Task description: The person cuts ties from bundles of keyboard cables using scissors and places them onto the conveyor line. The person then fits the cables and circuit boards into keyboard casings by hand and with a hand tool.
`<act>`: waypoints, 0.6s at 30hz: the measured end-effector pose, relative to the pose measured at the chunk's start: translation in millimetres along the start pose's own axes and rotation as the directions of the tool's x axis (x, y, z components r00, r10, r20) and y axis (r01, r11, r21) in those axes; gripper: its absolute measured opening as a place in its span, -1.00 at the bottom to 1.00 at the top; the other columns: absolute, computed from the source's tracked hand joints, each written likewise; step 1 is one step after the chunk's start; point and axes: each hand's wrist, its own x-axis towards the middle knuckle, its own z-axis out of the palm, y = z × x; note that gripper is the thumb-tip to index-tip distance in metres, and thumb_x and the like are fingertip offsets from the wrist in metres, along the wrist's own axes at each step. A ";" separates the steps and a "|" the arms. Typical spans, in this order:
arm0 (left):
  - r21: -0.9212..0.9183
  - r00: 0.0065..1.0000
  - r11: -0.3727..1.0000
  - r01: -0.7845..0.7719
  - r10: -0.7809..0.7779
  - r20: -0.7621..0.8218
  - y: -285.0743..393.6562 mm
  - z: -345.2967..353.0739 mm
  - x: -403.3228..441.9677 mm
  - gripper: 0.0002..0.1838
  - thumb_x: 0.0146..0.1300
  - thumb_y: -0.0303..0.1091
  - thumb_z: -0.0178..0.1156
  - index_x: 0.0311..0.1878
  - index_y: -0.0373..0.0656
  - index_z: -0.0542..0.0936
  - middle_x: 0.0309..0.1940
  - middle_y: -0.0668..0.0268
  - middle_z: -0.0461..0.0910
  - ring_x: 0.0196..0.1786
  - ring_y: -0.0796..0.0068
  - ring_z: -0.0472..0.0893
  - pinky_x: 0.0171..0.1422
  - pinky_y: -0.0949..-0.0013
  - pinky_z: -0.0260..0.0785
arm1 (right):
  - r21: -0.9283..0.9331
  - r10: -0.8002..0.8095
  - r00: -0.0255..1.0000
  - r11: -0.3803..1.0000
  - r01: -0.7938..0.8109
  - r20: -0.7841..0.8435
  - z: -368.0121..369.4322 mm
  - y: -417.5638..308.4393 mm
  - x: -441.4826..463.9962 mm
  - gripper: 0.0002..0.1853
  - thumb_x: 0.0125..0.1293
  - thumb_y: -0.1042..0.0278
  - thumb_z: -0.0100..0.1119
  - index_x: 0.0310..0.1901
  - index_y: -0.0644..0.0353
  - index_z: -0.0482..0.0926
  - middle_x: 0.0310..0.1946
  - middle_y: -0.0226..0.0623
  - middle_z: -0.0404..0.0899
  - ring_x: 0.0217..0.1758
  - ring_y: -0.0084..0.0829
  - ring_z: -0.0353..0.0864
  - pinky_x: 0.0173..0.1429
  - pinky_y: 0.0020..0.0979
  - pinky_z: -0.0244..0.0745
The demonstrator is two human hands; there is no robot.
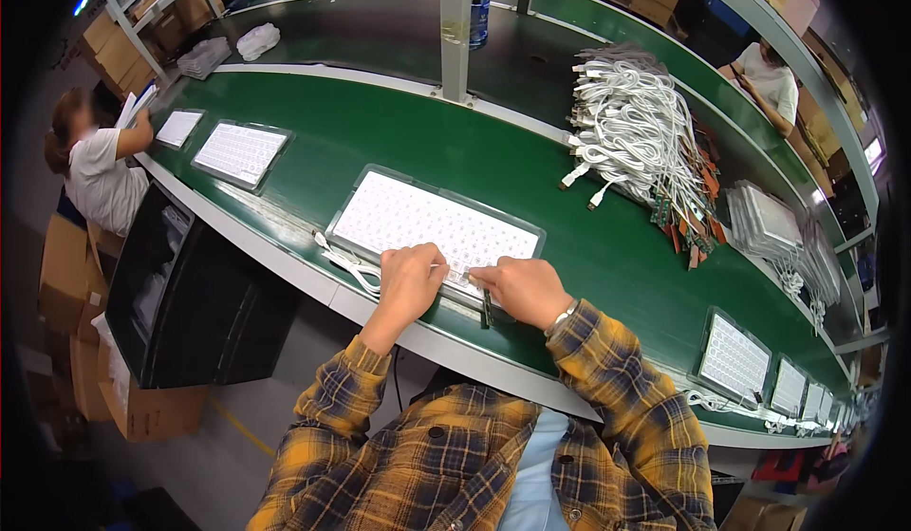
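A white keyboard point(436, 218) in a clear tray lies in front of me on the green belt. My left hand point(411, 279) is closed at its near edge, thumb and forefinger pinching a white cable. The cable's coil point(351, 267) lies to the left of that hand, its plug by the keyboard's corner. My right hand point(527, 290) is closed too, its fingertips pressed together at the near edge, close to the left fingertips. What they pinch is too small to make out. Just below the right fingertips a narrow dark green circuit board point(486, 309) sticks out.
Further keyboards lie left point(242, 151) and right point(735, 355) on the belt point(531, 185). A large heap of white cables point(631, 123) with circuit boards sits at the back right, near stacked clear trays point(764, 223). A metal post point(455, 33) rises behind. Another person point(104, 166) is at the left.
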 end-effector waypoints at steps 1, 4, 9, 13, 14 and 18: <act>-0.010 1.000 1.000 -0.003 0.003 -0.018 -0.3 0.5 -1.3 -0.93 0.14 -0.41 0.28 -0.42 -0.10 0.58 -0.59 0.40 0.52 -0.42 0.36 0.50 0.07 0.31 0.22 | 0.062 -0.019 0.999 0.998 0.021 -0.027 3.3 5.9 -1.1 -0.74 0.42 0.12 0.03 -0.01 -0.18 0.69 -0.41 -0.30 0.61 -0.46 -0.23 0.61 -0.38 -0.27 0.50; -0.019 0.999 1.000 -0.008 0.007 -0.043 3.4 3.6 -0.8 -0.93 0.14 -0.41 0.28 -0.43 -0.10 0.58 -0.62 0.41 0.49 -0.44 0.37 0.48 0.07 0.31 0.22 | 0.098 -0.024 0.996 0.995 0.032 -0.082 4.7 6.9 -3.8 -0.75 0.42 0.13 0.05 0.00 -0.18 0.69 -0.43 -0.31 0.59 -0.48 -0.25 0.59 -0.40 -0.29 0.48; -0.003 0.999 1.000 -0.020 0.020 -0.044 16.5 8.5 -3.5 -0.93 0.14 -0.42 0.28 -0.43 -0.10 0.58 -0.60 0.39 0.51 -0.42 0.34 0.50 0.07 0.31 0.22 | 0.004 0.018 0.988 1.000 -0.018 -0.152 1.0 -4.5 -13.2 -0.75 0.42 0.14 0.09 0.03 -0.17 0.70 -0.47 -0.36 0.54 -0.52 -0.28 0.55 -0.43 -0.35 0.45; 0.024 1.000 0.999 -0.026 0.026 -0.008 22.7 16.2 -8.4 -0.92 0.15 -0.42 0.28 -0.42 -0.09 0.57 -0.50 0.33 0.59 -0.37 0.30 0.53 0.06 0.30 0.22 | -0.080 0.025 0.994 0.996 -0.033 -0.108 5.1 -4.2 -23.4 -0.75 0.42 0.15 0.10 0.03 -0.14 0.70 -0.48 -0.36 0.54 -0.53 -0.27 0.54 -0.44 -0.35 0.45; 0.020 0.999 0.999 -0.039 0.039 -0.019 24.4 18.3 -9.6 -0.92 0.15 -0.42 0.28 -0.42 -0.09 0.57 -0.51 0.33 0.59 -0.37 0.30 0.52 0.06 0.30 0.22 | -0.052 0.031 0.992 0.998 -0.037 -0.123 6.4 -2.8 -26.5 -0.75 0.42 0.15 0.09 0.03 -0.14 0.70 -0.48 -0.36 0.54 -0.53 -0.27 0.54 -0.44 -0.35 0.45; 0.010 0.996 0.997 -0.070 0.071 -0.059 30.0 25.9 -11.9 -0.92 0.15 -0.42 0.28 -0.42 -0.09 0.57 -0.52 0.33 0.58 -0.38 0.29 0.51 0.06 0.29 0.22 | 0.028 0.042 0.986 0.999 -0.038 -0.162 8.7 2.3 -34.6 -0.75 0.42 0.15 0.09 0.02 -0.13 0.70 -0.49 -0.35 0.54 -0.54 -0.26 0.54 -0.45 -0.33 0.44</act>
